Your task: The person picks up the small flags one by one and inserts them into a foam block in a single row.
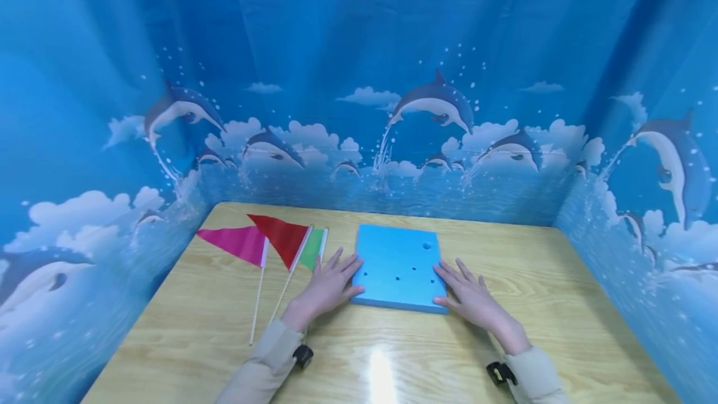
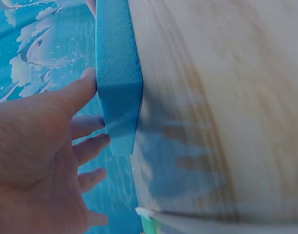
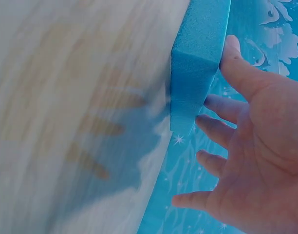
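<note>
A flat blue foam block [image 1: 392, 254] lies on the wooden table, with one larger hole near its far right corner and several small holes. My left hand [image 1: 330, 284] rests at the block's left edge, fingers spread and fairly straight. At the opposite edge, my right hand [image 1: 471, 299] touches the block with its fingers likewise extended. In the left wrist view the thumb and fingertips [image 2: 93, 141] meet the upper edge of the block's side. The right wrist view shows the same contact, with the thumb [image 3: 232, 51] against the block's upper edge.
Left of the block lie three pennant flags on thin sticks: a magenta flag [image 1: 238, 245], a red flag [image 1: 280, 234] and a green flag [image 1: 310, 253], whose stick passes behind my left hand. A blue dolphin-print curtain [image 1: 348, 80] encloses the table [image 1: 521, 267] at the back and sides.
</note>
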Available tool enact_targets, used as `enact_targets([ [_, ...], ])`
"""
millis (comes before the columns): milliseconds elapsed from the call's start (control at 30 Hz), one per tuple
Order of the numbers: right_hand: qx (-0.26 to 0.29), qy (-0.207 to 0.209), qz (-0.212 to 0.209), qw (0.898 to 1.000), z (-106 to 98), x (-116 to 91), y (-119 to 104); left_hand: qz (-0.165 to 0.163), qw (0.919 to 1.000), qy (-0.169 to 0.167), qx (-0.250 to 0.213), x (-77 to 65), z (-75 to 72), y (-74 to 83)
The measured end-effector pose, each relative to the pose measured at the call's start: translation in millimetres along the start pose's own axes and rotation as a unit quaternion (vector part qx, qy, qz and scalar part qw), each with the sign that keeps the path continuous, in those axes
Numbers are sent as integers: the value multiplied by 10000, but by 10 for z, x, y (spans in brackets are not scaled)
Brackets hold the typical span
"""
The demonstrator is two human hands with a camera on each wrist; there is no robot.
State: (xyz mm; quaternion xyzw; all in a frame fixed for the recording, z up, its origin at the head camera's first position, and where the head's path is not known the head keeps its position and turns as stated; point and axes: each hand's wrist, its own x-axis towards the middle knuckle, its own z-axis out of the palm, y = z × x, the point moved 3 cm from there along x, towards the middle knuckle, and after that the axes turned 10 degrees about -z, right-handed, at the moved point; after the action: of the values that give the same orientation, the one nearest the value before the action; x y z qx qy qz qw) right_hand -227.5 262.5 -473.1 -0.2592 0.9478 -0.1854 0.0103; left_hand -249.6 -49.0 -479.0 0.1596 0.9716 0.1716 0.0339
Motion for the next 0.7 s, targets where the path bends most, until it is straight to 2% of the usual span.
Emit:
enact_targets([
  [300, 82, -82, -142, 9998, 49, 52, -142, -239, 9997, -2, -42, -157, -2, -133],
  [533, 151, -183, -130, 9996, 58, 47, -219, -208, 9995, 33, -255, -218, -37, -162],
  [700, 227, -186, -81, 9995, 62, 40, -226, -136, 9986, 54, -515, -209, -67, -180],
])
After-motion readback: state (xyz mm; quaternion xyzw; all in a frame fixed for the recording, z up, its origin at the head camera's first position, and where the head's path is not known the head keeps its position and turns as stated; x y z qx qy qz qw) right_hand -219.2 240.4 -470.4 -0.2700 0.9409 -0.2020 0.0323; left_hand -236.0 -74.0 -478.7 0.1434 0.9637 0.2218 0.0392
